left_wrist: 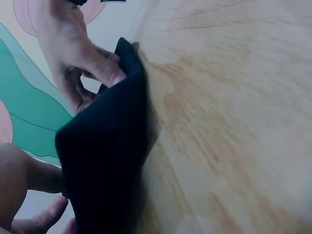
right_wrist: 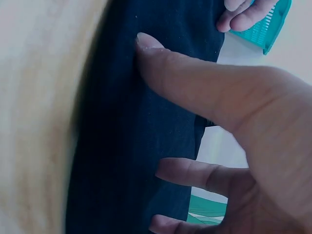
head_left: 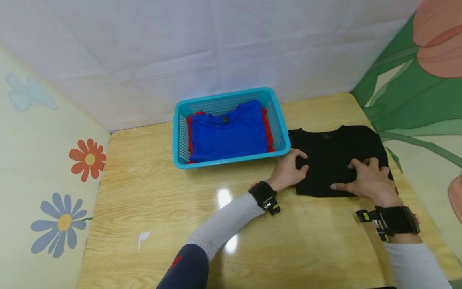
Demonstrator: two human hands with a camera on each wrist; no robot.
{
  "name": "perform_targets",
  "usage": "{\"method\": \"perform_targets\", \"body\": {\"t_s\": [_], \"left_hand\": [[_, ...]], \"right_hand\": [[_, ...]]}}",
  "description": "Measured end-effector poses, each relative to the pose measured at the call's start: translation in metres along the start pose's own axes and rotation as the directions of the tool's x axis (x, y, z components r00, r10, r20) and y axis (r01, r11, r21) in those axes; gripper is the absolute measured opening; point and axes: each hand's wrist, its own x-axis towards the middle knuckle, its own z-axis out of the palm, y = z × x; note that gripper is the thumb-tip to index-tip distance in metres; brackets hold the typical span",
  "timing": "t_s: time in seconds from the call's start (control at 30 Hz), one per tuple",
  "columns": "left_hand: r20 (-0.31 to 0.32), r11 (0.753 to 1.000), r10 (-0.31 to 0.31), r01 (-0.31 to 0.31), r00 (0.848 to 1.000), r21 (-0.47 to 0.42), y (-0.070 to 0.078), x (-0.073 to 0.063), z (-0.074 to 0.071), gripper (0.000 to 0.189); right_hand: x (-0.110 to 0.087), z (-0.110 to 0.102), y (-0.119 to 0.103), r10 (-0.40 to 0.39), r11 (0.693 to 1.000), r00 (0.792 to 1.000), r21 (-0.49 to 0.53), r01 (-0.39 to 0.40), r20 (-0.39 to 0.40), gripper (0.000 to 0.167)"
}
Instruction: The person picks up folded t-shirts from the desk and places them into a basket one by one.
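Note:
A folded black T-shirt [head_left: 323,164] lies flat on the table, its neckline towards the back wall. At its left edge my left hand [head_left: 288,168] touches the cloth with thumb and forefinger apart. My right hand [head_left: 375,182] rests on the right part of the shirt, fingers spread and thumb stretched to the left. In the right wrist view the right thumb [right_wrist: 170,68] and fingertips press on the black cloth [right_wrist: 136,126]. The left wrist view shows the shirt's folded edge [left_wrist: 107,122] standing between both hands. Neither hand visibly pinches the cloth.
A turquoise plastic basket [head_left: 231,160] stands left of the shirt, near the back wall. Inside it a folded blue T-shirt [head_left: 227,136] lies on red cloth [head_left: 269,130]. The wooden table [head_left: 144,192] has a small white mark [head_left: 144,235] at the front left.

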Motion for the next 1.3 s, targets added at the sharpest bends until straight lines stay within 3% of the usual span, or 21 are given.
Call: {"method": "perform_targets", "body": {"t_s": [0.17, 0.43, 0.63, 0.83, 0.93, 1.0, 1.07, 1.13, 1.2, 1.3], "left_hand": [[0.021, 1.000, -0.003, 0.003, 1.000, 0.005, 0.001, 0.001, 0.002, 0.030], [0.145, 0.998, 0.066, -0.067, 0.987, 0.003, 0.000, -0.003, -0.002, 0.029], [0.123, 1.000, 0.017, -0.019, 0.992, 0.017, -0.018, -0.011, -0.023, 0.026], [0.089, 1.000, -0.018, 0.017, 0.996, 0.009, -0.031, -0.017, -0.040, 0.025], [0.088, 1.000, -0.015, 0.013, 0.996, 0.018, -0.032, -0.019, -0.042, 0.023], [0.087, 1.000, -0.013, 0.012, 0.996, 0.019, -0.032, -0.019, -0.042, 0.022], [0.089, 1.000, -0.014, 0.012, 0.996, 0.022, -0.030, -0.020, -0.041, 0.021], [0.091, 1.000, -0.015, 0.013, 0.996, 0.024, -0.028, -0.021, -0.040, 0.021], [0.101, 1.000, -0.008, 0.005, 0.995, 0.026, -0.026, -0.022, -0.038, 0.021], [0.124, 1.000, 0.015, -0.018, 0.992, 0.021, -0.021, -0.023, -0.034, 0.020]], "right_hand": [[-0.016, 0.004, 0.002, 0.014, 1.000, 1.000, 0.005, -0.014, -0.003, 0.105], [-0.032, 0.008, 0.006, -0.019, 1.000, 0.998, -0.001, 0.019, -0.056, 0.095], [-0.002, 0.010, -0.007, -0.096, 0.992, 0.979, 0.067, 0.109, -0.181, 0.061], [0.028, 0.012, -0.012, -0.063, 0.956, 0.928, 0.245, 0.162, -0.368, 0.039], [0.036, 0.013, -0.012, 0.044, 0.898, 0.924, 0.420, 0.130, -0.380, 0.042], [0.042, 0.011, -0.013, 0.147, 0.828, 0.925, 0.555, 0.079, -0.351, 0.048], [0.046, 0.009, -0.013, 0.255, 0.734, 0.915, 0.679, 0.027, -0.312, 0.054], [0.050, 0.007, -0.014, 0.323, 0.682, 0.896, 0.731, 0.002, -0.304, 0.055], [0.052, 0.005, -0.013, 0.352, 0.662, 0.884, 0.749, -0.003, -0.308, 0.055], [0.050, 0.005, -0.009, 0.365, 0.700, 0.876, 0.714, -0.034, -0.316, 0.057]]}}
